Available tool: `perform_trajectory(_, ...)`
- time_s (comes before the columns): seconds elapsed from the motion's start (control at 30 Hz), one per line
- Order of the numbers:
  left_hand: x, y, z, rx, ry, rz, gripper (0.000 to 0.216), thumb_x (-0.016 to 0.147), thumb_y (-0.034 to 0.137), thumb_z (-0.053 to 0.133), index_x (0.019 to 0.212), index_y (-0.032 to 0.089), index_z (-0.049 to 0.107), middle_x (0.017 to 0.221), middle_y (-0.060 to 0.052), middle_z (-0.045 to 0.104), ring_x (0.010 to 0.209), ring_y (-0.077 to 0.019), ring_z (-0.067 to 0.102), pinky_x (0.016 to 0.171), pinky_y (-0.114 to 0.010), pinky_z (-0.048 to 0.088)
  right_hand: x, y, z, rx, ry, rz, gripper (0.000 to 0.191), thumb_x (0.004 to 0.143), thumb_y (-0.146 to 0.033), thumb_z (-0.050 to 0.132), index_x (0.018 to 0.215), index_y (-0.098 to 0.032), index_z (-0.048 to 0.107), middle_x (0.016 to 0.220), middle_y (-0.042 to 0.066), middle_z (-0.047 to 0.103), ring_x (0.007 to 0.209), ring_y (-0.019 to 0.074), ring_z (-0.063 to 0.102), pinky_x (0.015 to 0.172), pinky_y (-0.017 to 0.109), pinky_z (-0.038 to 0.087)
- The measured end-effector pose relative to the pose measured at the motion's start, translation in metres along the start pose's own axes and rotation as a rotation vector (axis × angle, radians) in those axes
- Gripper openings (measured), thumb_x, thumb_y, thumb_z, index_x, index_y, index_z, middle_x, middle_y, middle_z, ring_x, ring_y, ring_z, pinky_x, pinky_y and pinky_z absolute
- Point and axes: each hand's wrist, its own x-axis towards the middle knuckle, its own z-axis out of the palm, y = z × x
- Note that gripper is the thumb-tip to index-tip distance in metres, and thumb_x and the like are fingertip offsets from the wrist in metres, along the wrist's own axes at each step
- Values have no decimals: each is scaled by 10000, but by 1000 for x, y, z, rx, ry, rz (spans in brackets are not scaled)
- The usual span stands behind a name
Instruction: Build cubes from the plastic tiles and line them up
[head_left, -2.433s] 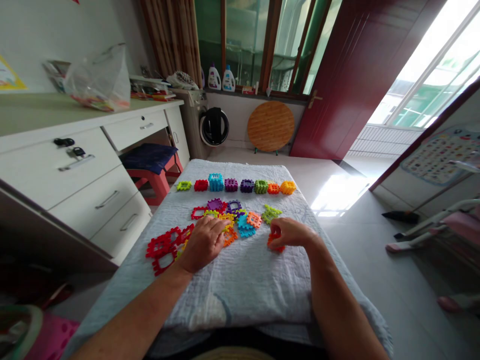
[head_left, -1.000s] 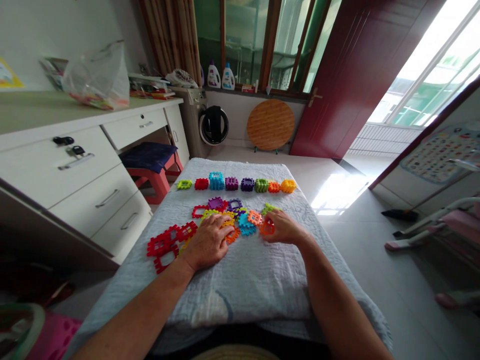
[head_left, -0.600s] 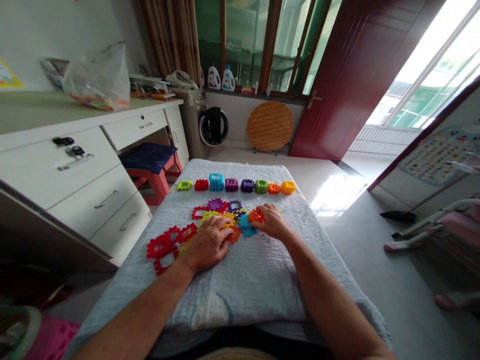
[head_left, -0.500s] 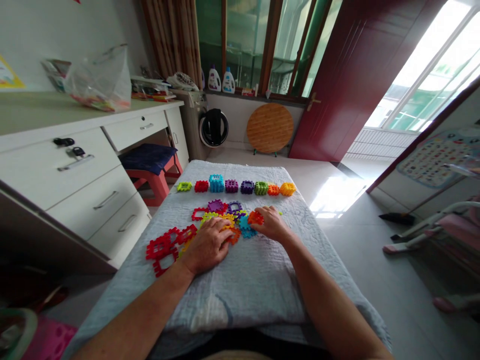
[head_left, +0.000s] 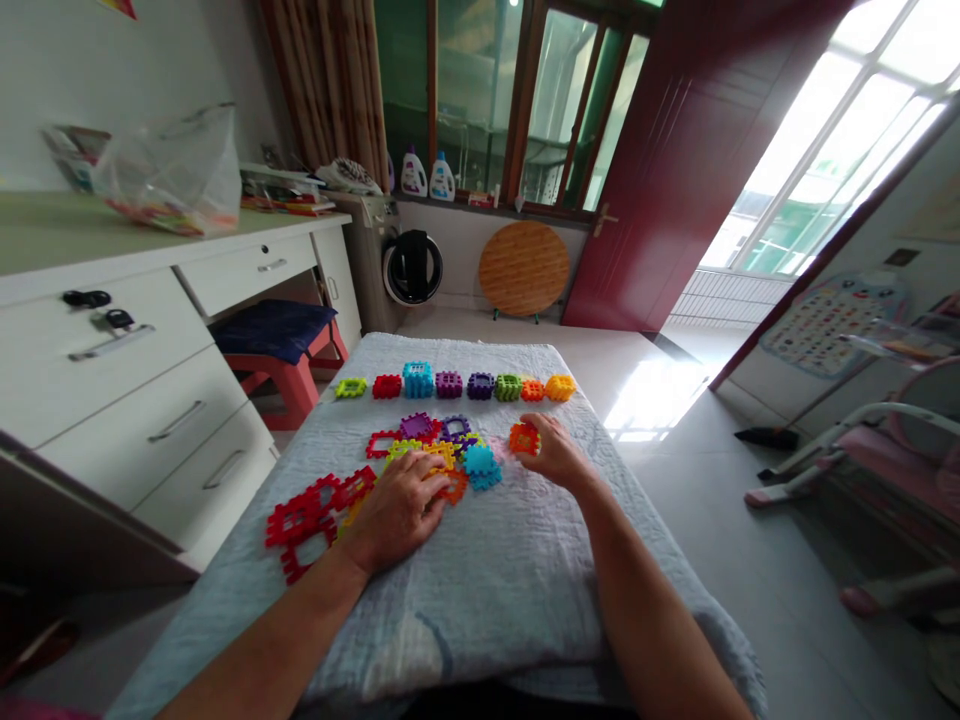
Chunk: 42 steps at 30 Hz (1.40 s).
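1. Standing on the sill: two bottles, labels too small to read. Wall chart, print illegible.
2. Row of blocks across the cloth; red pieces nearer.
3. Right hand: fingers pinching the orange piece, right of blue pieces.
4. Left hand: fingers bent over yellow pieces; grip cannot be told.

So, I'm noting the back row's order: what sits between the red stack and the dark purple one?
The head view shows the light-blue stack and the lighter purple stack there.
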Motion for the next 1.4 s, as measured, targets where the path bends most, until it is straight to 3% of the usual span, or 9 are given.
perform_trajectory(0.17, 0, 0, 1, 12, -5, -3, 181, 814, 168, 550, 940, 227, 666, 1150, -59, 605, 1108, -253, 490, 1001, -447, 388, -13, 42, -27, -89, -84, 68, 409, 681, -273, 660, 1067, -156, 589, 1034, 95, 630, 964, 241, 569, 864, 340, 424)
perform_trajectory(0.33, 1, -1, 1, 12, -5, 9, 189, 815, 167, 553, 959, 223, 662, 1138, -63, 602, 1103, -251, 491, 998, -446, 391, -20, 64, -23, -195, -212, 171, 498, 625, -310, 707, 1090, -158, 616, 1042, 101, 607, 954, 246, 560, 843, 333, 428)
perform_trajectory(0.43, 0, -1, 1, 10, 9, 14, 208, 810, 164, 556, 982, 222, 658, 1137, -63, 600, 1106, -253, 487, 1001, -448, 390, -19, 67, -18, -198, -212, 175, 545, 615, -332, 720, 1121, -160, 615, 1068, 107, 593, 969, 246, 550, 847, 330, 430)
perform_trajectory(0.63, 0, -4, 3, 11, 15, 25, 212, 821, 167, 539, 992, 219, 654, 1141, -68, 604, 1103, -256, 500, 991, -454, 398, -17, 69, -19, -198, -233, 197, 414, 629, -336, 712, 1006, -172, 663, 1004, 85, 603, 899, 216, 561, 792, 298, 424)
perform_trajectory(0.8, -1, -4, 3, 2, 38, 31, 236, 807, 146, 540, 998, 225, 653, 1120, -62, 607, 1085, -253, 505, 991, -455, 401, -18, 65, -20, -278, -199, 210, 520, 614, -369, 730, 1100, -206, 640, 1052, 77, 608, 918, 230, 552, 787, 312, 392)
perform_trajectory(1.0, -1, -7, 4, 29, 77, 20, 244, 816, 122, 518, 996, 206, 660, 1083, -73, 613, 1048, -249, 506, 945, -435, 444, -11, 54, -26, -365, -298, 198, 377, 613, -370, 716, 938, -188, 653, 953, 73, 617, 891, 246, 550, 766, 324, 373)
perform_trajectory(1.1, -2, -10, 5, 25, 96, 15, 249, 827, 117, 504, 997, 210, 658, 1088, -71, 614, 1053, -244, 509, 951, -435, 445, 3, 50, -30, -387, -259, 154, 384, 615, -357, 713, 949, -184, 636, 957, 81, 609, 916, 261, 539, 757, 327, 369)
perform_trajectory(1.27, -4, -13, 7, 33, 54, -24, 252, 823, 161, 535, 1031, 227, 661, 1137, -71, 611, 1098, -260, 510, 985, -464, 430, 57, 52, -31, -373, -29, 90, 436, 664, -353, 692, 1071, -222, 606, 1069, 78, 590, 1005, 260, 492, 833, 346, 349)
perform_trajectory(1.4, -7, -13, 8, 29, 12, -55, 290, 815, 210, 569, 1093, 248, 642, 1231, -69, 572, 1163, -277, 481, 1025, -485, 403, 103, 61, -25, -397, -51, 87, 428, 660, -376, 708, 1055, -236, 624, 1055, 74, 594, 1003, 266, 469, 854, 363, 333)
